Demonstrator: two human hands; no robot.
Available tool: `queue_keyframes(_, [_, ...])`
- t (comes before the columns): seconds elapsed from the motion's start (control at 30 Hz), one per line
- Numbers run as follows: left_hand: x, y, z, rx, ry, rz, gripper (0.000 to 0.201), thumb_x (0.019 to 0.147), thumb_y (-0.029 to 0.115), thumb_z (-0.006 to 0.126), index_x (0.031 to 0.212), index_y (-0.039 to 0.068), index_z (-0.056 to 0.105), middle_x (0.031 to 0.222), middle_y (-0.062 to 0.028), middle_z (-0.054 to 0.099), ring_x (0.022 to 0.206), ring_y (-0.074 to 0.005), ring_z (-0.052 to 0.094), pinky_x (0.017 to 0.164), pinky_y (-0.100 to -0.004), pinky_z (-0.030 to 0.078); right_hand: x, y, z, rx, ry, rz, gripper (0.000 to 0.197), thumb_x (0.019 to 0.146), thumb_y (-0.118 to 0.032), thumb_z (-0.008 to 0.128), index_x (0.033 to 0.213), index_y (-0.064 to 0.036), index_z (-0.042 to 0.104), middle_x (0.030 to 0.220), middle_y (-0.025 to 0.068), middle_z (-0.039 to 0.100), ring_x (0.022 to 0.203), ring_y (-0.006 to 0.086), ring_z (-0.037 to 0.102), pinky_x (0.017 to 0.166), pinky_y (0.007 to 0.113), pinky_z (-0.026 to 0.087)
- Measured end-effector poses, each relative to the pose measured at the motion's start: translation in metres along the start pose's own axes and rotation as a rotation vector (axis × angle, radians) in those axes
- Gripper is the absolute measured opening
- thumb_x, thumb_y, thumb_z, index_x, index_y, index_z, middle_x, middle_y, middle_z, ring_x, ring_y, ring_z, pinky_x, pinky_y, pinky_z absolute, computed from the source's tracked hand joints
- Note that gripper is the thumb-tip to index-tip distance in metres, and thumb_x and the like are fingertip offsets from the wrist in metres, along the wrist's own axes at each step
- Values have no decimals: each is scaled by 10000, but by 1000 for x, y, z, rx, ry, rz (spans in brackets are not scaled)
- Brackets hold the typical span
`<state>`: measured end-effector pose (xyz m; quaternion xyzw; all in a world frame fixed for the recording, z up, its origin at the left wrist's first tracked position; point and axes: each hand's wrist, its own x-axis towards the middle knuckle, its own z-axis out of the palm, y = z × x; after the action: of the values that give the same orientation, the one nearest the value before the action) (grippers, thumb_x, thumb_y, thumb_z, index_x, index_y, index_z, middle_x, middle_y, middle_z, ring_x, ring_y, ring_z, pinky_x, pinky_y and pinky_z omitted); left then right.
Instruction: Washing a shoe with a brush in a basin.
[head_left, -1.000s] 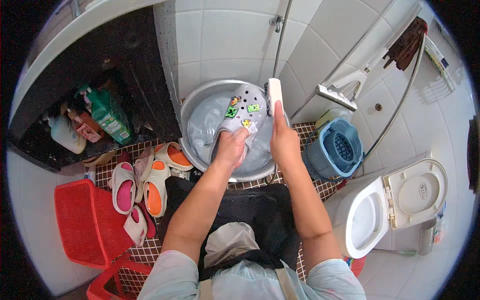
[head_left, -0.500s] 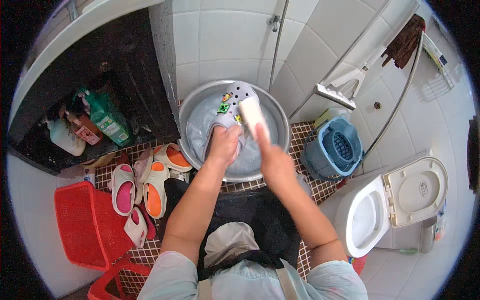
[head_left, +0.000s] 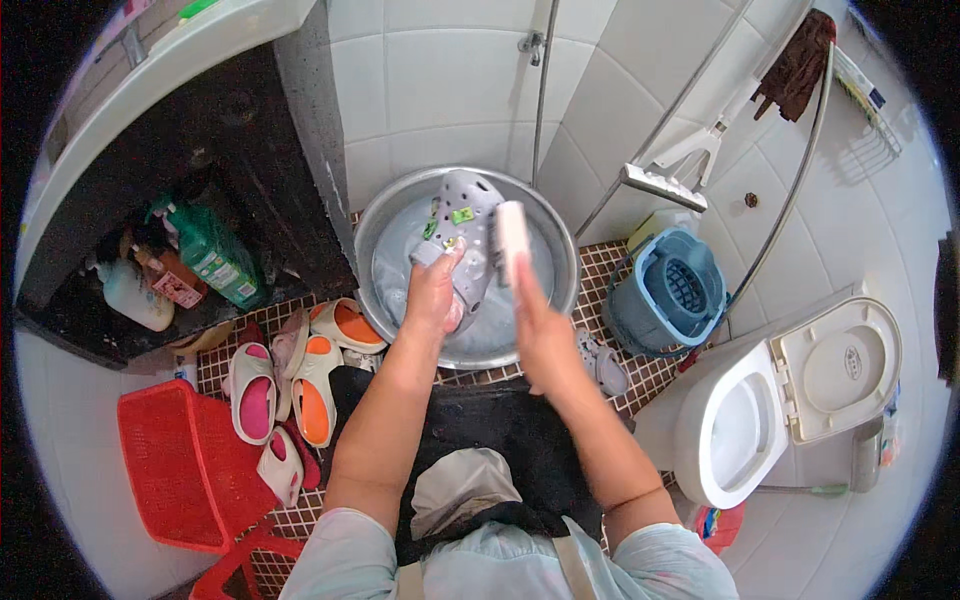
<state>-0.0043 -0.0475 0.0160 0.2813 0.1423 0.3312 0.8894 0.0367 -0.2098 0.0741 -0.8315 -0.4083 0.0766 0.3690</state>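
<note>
A grey clog (head_left: 478,232) with round holes and small green and yellow charms is tilted on its side over a round metal basin (head_left: 568,250) of cloudy water. My left hand (head_left: 437,292) grips it near the heel, thumb over the top. In my right hand (head_left: 545,335) is a scrub brush (head_left: 513,235) with a pale back, slightly blurred; its dark bristles face the clog's right side. Whether the bristles touch the clog I cannot tell.
Pale slippers with orange (head_left: 316,390) and pink (head_left: 258,395) insides lie left of the basin, beside a red plastic basket (head_left: 165,465). To the right stand another grey clog (head_left: 603,365), a blue mop bucket (head_left: 665,290) and a toilet (head_left: 735,440). Bottles (head_left: 215,255) stand on the dark shelf.
The clog has turned from toe-up to lying more on its side, showing its right flank. The brush has shifted from over the clog's top to its right side. The view has shifted slightly.
</note>
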Motion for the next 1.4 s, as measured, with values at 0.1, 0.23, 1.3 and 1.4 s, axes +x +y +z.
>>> queue_keyframes(0.1, [-9,-5,21,17,2,-26,336,842,52,565,1163,-36,522,1053,-113,604,925,-227,612,822,-363,498,25,0,1,-22,100,-10,520,946,-175,397,1432,-250,228,760,317,582,706,472,591,621,506,460])
queue_keyframes(0.23, [1,-2,6,-95,65,-44,312,860,66,555,1156,-28,531,1036,-117,613,915,-232,619,804,-374,511,24,-10,11,6,9,38,548,947,-201,376,1449,-206,156,768,319,588,737,475,593,653,531,448])
queue_keyframes(1.3, [14,2,-1,-42,173,10,308,845,87,562,1139,-3,548,1026,-112,618,890,-240,627,776,-395,520,64,-19,18,205,84,134,504,946,-155,393,1431,-194,260,996,316,582,901,451,589,762,444,472])
queue_keyframes(1.4, [20,15,-13,-92,226,58,297,850,95,556,1129,-10,546,1027,-116,616,873,-241,631,750,-389,528,41,-17,22,218,69,37,533,945,-158,367,1446,-169,187,868,318,591,812,457,598,713,479,467])
